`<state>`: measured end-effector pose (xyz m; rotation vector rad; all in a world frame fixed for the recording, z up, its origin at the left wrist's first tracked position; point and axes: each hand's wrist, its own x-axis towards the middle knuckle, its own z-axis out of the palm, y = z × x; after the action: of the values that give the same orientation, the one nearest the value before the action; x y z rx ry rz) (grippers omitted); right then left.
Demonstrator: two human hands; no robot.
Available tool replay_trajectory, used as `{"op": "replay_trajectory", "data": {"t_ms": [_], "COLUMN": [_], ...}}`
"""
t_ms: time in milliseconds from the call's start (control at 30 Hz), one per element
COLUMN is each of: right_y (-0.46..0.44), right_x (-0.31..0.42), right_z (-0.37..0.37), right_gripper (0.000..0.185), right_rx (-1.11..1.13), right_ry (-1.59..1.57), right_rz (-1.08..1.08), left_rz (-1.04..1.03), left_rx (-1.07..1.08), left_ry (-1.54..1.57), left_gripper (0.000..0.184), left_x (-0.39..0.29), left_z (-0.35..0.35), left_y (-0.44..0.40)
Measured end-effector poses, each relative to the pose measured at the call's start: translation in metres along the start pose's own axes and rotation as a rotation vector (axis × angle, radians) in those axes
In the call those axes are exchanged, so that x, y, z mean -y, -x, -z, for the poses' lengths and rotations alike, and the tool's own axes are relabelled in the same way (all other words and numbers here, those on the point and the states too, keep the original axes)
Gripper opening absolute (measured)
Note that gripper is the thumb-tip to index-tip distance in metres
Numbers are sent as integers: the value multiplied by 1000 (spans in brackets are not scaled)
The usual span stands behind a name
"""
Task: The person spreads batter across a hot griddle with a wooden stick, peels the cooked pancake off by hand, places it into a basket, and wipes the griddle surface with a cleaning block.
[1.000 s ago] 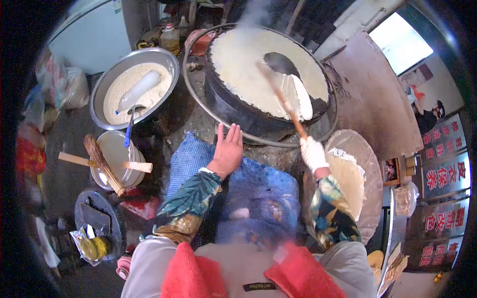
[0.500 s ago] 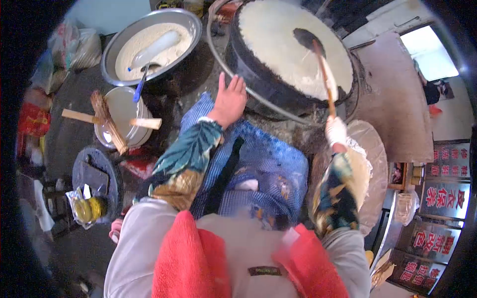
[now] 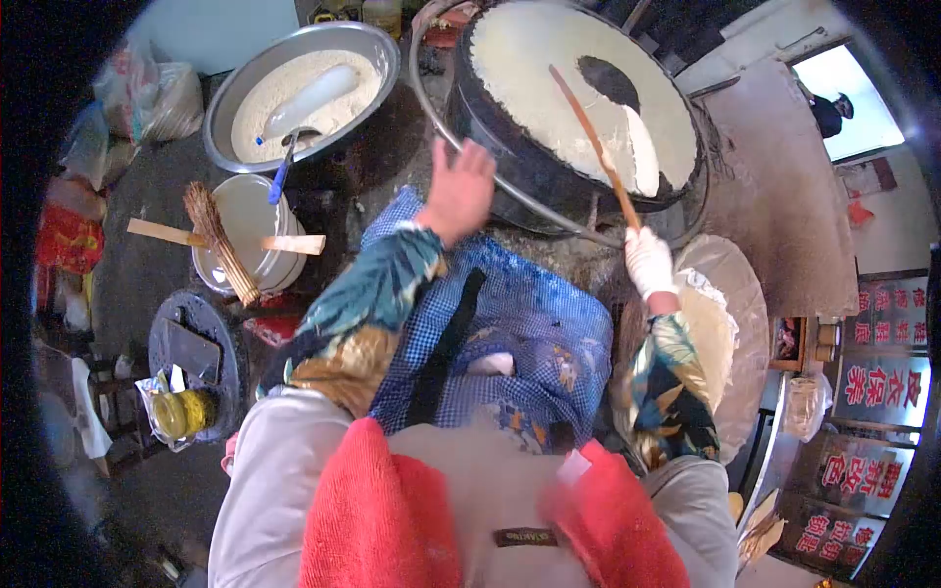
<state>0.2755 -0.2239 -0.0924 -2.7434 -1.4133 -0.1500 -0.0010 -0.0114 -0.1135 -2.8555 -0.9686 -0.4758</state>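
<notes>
My right hand [image 3: 650,263], in a white glove, is closed round the lower end of a long, thin wooden stick [image 3: 598,147]. The stick slants up and left over the round dark griddle [image 3: 520,186]. A thin, pale layer of batter [image 3: 524,73] covers most of the griddle's top. Bare dark surface shows in a patch [image 3: 610,80] near the middle, and a thick white strip of batter [image 3: 642,152] lies right of the stick. My bare left hand [image 3: 461,191] has its fingers apart, close to the metal ring [image 3: 520,196] round the griddle; contact is unclear.
At upper left stands a metal basin [image 3: 221,137] of pale batter with a ladle [image 3: 284,167]. Below it, a brush [image 3: 218,240] lies across a white bucket [image 3: 289,269]. Flat pale rounds [image 3: 708,333] rest on a tray [image 3: 750,363] at right. A person [image 3: 831,113] shows in the doorway.
My right hand has shifted slightly left and down. The stick's far end has swung left across the griddle. A person has come into view in the doorway.
</notes>
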Motion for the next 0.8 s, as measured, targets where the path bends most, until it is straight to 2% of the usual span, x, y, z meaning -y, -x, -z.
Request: {"op": "replay_trajectory", "data": {"t_ms": [33,100,167,233,300,367,433,467,500,700,800], "right_y": [1,-15,-26,-19,-5,-2,-20,-24,-22,48,87], "right_x": [-5,-33,-28,-15,-3,-20,-33,-37,-33,5,-8], "right_z": [-13,-19,2,13,5,-15,-15,-18,-16,23,24], "right_gripper": [43,43,41,42,41,41,39,35,35,32,31], "right_rx": [-39,-97,-44,-49,8,-100,-86,-147,-161,-73,52], "right_ry": [1,-43,-35,-75,10,-66,-49,-38,-51,-138,-140], "right_rz": [-31,-134,-193,-92,-89,-109,-178,-44,-60,71,-13], "left_rz": [-73,-87,-114,-91,-96,-101,-102,-83,-68,-12,38], "left_rx": [-14,-16,-45,-120,-116,-93,-81,-44,-15,40,28], "left_ry": [53,14,-39,24,23,-4,-15,-10,-9,-69,-122], "left_gripper": [44,45,46,45,44,43,42,42,42,47,50], "left_x": [-14,-34,-39,-25,-15,-7,0,3,7,40,49], "left_z": [-4,-14,-23,-24,-22,-20,-17,-13,-9,-14,-9], "left_y": [8,21,22,21,16,16,12,11,6,-5,-8]}}
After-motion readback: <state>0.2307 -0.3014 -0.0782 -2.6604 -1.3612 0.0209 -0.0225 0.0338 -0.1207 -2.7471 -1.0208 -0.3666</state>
